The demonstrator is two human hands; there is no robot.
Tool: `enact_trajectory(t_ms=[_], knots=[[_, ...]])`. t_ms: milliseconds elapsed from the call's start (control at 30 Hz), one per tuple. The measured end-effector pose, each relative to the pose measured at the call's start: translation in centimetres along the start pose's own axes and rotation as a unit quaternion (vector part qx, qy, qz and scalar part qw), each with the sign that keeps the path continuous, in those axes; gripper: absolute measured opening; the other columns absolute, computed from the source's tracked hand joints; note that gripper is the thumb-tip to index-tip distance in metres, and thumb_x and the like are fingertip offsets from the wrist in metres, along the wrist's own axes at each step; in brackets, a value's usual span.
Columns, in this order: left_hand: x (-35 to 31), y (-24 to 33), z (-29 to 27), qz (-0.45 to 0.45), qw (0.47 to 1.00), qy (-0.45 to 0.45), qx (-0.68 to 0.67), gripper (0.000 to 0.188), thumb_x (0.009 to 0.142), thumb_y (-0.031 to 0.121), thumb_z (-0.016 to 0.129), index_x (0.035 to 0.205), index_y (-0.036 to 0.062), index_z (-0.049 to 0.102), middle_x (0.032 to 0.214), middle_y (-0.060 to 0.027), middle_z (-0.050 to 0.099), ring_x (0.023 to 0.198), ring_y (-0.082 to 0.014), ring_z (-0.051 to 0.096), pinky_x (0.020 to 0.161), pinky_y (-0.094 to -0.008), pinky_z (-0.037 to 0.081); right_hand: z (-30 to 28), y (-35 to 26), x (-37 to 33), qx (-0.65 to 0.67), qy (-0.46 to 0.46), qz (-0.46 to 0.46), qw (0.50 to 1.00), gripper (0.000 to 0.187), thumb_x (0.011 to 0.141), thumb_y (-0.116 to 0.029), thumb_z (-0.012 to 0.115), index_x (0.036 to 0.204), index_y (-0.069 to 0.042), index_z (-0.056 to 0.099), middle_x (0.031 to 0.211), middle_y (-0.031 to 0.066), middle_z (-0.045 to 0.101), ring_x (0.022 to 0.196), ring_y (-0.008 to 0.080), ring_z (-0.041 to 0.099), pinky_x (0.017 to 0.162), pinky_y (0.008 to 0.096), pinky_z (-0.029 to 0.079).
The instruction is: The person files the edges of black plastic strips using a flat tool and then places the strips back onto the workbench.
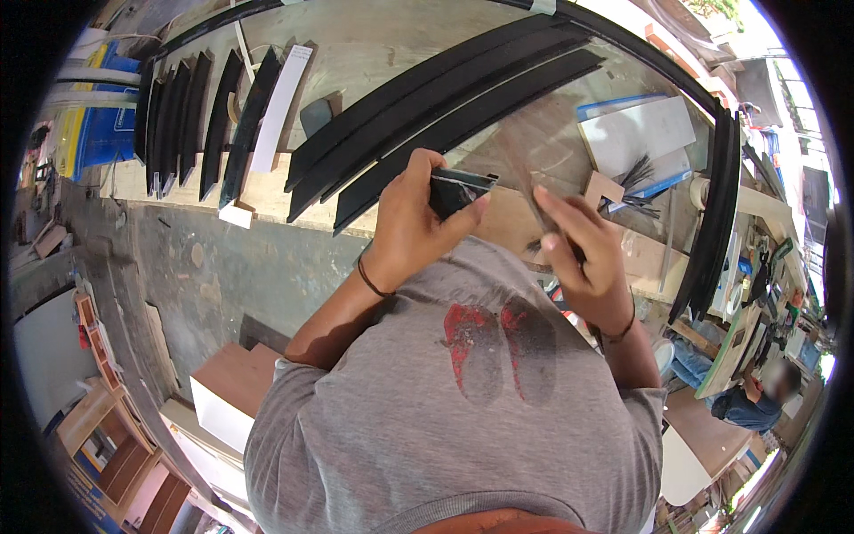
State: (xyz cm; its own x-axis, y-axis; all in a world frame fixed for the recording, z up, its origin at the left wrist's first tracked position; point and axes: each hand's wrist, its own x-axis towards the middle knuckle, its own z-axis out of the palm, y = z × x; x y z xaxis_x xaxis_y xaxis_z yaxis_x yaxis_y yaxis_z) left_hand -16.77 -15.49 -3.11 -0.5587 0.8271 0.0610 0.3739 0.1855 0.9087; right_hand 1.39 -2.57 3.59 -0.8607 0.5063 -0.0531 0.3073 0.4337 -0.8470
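The left hand [411,218] was closed around a short dark piece [452,191], its thumb along one edge. The right hand [587,258] was gripping a thin tool [523,173], too blurred for me to tell its kind. The dark piece sat at the centre of the frame, in front of the grey shirt [454,374], with the tool just to its right.

To me the likeliest trouble was a slip: with the tool pointing up so near the piece, a fast or badly angled stroke could have skidded into the left thumb. One hand alone steadied the piece, so a hard push might also have twisted it loose.

Beyond the hands, long black strips [418,84] slanted across the workbench [356,40] in the upper middle of the frame; I judged that a dropped piece or a wide swing could scratch them. Shorter black strips [196,107] and a white strip [283,111] lay at the upper left. At the upper right I saw a white panel [636,133], with dark bristles [636,209] just below it.
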Motion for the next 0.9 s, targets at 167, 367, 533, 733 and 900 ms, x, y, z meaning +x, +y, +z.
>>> enact_trajectory(t_ms=[167, 367, 533, 733, 900], knots=[[0.2, -0.5, -0.1, -0.016, 0.999, -0.002, -0.037, 0.046, 0.078, 0.025, 0.080, 0.097, 0.0021, 0.046, 0.073, -0.0017, 0.056, 0.066, -0.0061, 0.048, 0.057, -0.0226, 0.042, 1.2, 0.2, 0.2, -0.001, 0.011, -0.056, 0.998, 0.044, 0.085, 0.000, 0.056, 0.128, -0.004, 0.058, 0.100, 0.0200, 0.060, 0.082, 0.0292, 0.062, 0.073, 0.0327, 0.049], [0.4, 0.0, -0.6, -0.005, 1.000, 0.002, -0.027, 0.044, 0.079, 0.023, 0.079, 0.098, 0.0021, 0.045, 0.074, -0.0015, 0.055, 0.067, -0.0055, 0.049, 0.058, -0.0214, 0.042, 1.1, -0.6, -0.6, -0.029, 0.023, -0.098, 0.994, 0.043, 0.085, -0.003, 0.058, 0.128, -0.007, 0.059, 0.101, 0.0205, 0.061, 0.088, 0.0330, 0.064, 0.077, 0.0342, 0.051], [0.2, -0.6, -0.4, -0.042, 0.998, -0.003, -0.047, 0.043, 0.079, 0.022, 0.079, 0.098, 0.0026, 0.045, 0.074, -0.0011, 0.054, 0.068, -0.0053, 0.048, 0.059, -0.0210, 0.041, 1.3, 0.7, 0.3, -0.028, 0.028, -0.035, 0.999, 0.043, 0.085, -0.003, 0.058, 0.128, -0.007, 0.059, 0.106, 0.0220, 0.061, 0.092, 0.0333, 0.064, 0.080, 0.0356, 0.051], [0.6, -0.2, -0.4, 0.032, 0.999, 0.032, -0.026, 0.046, 0.074, 0.026, 0.081, 0.095, 0.0014, 0.048, 0.066, -0.0087, 0.056, 0.055, -0.0151, 0.054, 0.052, -0.0282, 0.044, 1.8, -0.4, -0.6, -0.012, 0.016, -0.081, 0.997, 0.042, 0.086, -0.004, 0.058, 0.128, -0.007, 0.059, 0.105, 0.0195, 0.061, 0.088, 0.0318, 0.064, 0.080, 0.0345, 0.051], [0.5, -0.1, -1.5, -0.034, 0.996, -0.010, -0.076, 0.038, 0.079, 0.023, 0.077, 0.096, 0.0042, 0.049, 0.075, 0.0008, 0.051, 0.070, -0.0051, 0.046, 0.061, -0.0217, 0.038, 1.4, 2.1, 0.6, 0.000, 0.038, 0.001, 0.999, 0.042, 0.087, -0.003, 0.058, 0.128, -0.004, 0.058, 0.096, 0.0169, 0.059, 0.074, 0.0249, 0.057, 0.068, 0.0297, 0.046]])
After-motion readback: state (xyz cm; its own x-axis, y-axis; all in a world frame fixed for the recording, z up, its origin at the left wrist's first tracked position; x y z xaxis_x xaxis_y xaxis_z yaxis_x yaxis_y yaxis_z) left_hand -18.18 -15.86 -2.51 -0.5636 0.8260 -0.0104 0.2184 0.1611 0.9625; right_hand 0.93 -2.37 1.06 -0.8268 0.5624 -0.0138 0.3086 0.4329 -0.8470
